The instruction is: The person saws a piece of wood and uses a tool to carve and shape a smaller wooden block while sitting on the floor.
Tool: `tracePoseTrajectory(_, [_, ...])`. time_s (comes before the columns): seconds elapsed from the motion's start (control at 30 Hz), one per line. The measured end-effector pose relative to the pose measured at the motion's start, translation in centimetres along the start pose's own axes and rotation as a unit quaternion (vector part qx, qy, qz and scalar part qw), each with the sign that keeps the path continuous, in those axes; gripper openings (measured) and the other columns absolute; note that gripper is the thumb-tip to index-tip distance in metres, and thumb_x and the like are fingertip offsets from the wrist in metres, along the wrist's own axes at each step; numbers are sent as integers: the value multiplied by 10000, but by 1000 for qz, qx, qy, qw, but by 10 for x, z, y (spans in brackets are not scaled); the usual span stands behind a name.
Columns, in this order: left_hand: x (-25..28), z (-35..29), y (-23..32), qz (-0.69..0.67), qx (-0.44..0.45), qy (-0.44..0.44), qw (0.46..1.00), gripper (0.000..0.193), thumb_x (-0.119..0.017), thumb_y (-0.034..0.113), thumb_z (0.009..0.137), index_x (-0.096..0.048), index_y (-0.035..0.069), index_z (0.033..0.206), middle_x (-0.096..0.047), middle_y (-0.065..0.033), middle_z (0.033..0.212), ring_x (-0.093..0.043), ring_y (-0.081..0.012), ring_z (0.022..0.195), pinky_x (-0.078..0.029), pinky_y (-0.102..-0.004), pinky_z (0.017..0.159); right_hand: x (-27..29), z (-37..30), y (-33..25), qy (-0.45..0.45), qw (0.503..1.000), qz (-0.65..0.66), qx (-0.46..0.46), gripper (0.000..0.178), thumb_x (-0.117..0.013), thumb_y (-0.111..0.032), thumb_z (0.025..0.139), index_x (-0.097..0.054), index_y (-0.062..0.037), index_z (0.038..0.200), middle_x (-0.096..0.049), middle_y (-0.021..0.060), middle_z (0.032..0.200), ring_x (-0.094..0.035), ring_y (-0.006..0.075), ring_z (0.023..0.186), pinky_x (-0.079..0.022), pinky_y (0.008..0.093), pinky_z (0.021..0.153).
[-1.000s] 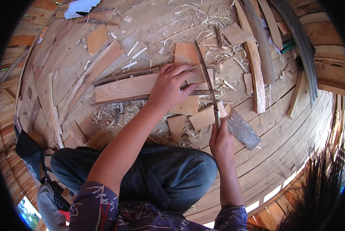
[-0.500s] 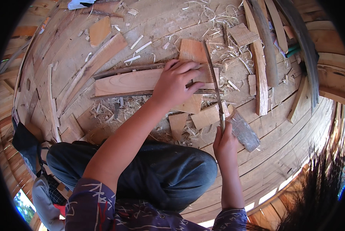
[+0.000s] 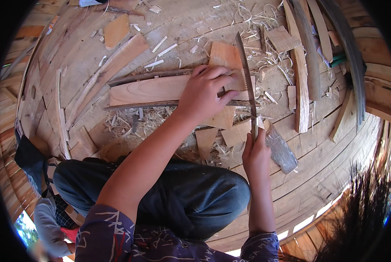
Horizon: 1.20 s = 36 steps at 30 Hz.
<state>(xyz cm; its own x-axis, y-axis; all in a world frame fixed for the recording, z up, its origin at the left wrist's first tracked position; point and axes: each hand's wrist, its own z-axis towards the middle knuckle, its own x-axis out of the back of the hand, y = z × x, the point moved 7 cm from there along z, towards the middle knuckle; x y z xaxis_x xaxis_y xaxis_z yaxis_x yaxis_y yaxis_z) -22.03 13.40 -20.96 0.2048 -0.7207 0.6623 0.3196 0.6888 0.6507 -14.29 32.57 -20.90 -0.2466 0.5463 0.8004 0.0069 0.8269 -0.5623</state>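
My left hand presses down on a pale wooden board, its fingers and thumb curled over the board near its right end. Dark strips of wood lie along the board's far and near sides. In my right hand is the handle of a handsaw, gripped in a closed fist. Its long narrow blade points away from me, with the teeth beside my left fingertips. The blade crosses the board close to the right end. Under that end lies an orange-brown wood piece; my left hand hides part of the board.
Wood shavings and offcuts litter the plank floor. A bark-covered slab lies beside my right hand. Long boards stretch along the right side. Another person is partly visible at the lower left.
The saw and my right hand have slid forward, away from me, so the blade's tip reaches farther past the board. My left hand stays on the board; the whole view has shifted slightly.
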Motion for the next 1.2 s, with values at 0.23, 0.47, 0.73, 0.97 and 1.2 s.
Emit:
tracePoseTrajectory(0.23, [1,1,-2,10,-12,-8,1000,324,-793,257,756,-712,93,1023,-664,-67,1106,-622,-262,1010,-445,-397,944,8,-10,1,-35,998,-8,-52,197,-529,-99,975,-466,-19,1143,-603,261,668,-609,475,638,-433,524,485])
tracePoseTrajectory(0.47, [-6,7,-5,-2,15,-22,1000,333,-790,261,760,-712,81,1030,-663,-70,1114,-625,-269,996,-449,-397,945,1,15,2,-1,1000,-18,-23,169,-536,-111,976,-483,-19,1108,-599,267,669,-600,479,632,-430,522,485])
tracePoseTrajectory(0.73, [0,2,-3,8,-5,-22,1000,318,-779,261,772,-716,82,1027,-659,-71,1133,-626,-264,999,-439,-401,953,11,-17,2,-29,998,-18,-53,175,-536,-113,975,-478,-19,1111,-600,262,655,-608,466,616,-433,528,482])
tracePoseTrajectory(0.97, [-4,1,1,25,-15,-11,1000,298,-779,257,771,-709,79,999,-659,-67,1125,-626,-252,1007,-434,-398,962,0,23,-11,13,997,-72,1,176,-520,-152,981,-478,-27,1097,-612,248,633,-624,448,597,-470,545,492])
tracePoseTrajectory(1.2, [-2,-1,-3,20,-5,-18,1000,316,-788,259,757,-708,75,1002,-653,-60,1138,-618,-237,1027,-424,-401,970,11,-16,-2,-32,997,-11,-67,113,-521,-102,982,-476,-24,1050,-597,259,663,-605,479,647,-417,538,491])
